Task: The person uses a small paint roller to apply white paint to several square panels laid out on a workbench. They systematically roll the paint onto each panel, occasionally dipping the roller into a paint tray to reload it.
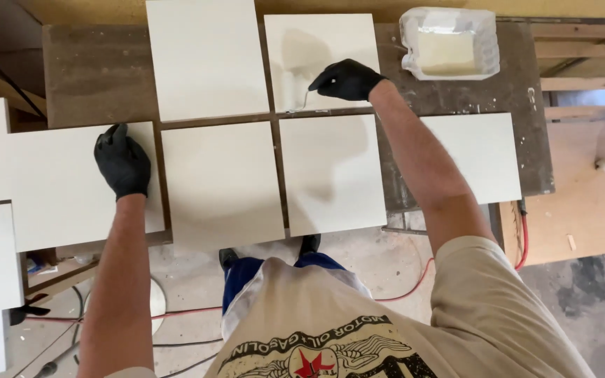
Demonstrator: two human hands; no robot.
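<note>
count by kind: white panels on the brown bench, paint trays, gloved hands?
White panels on the bench: 6, e.g. the far one being painted
Paint tray: 1
Black-gloved hands: 2, left hand flat on a panel, right hand holding a roller handle
Total: 9

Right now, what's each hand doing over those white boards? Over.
Left hand flat on the near-left white panel. Right hand gripping a roller handle over the far panel. Paint tray alongside; nothing in the way.
</note>
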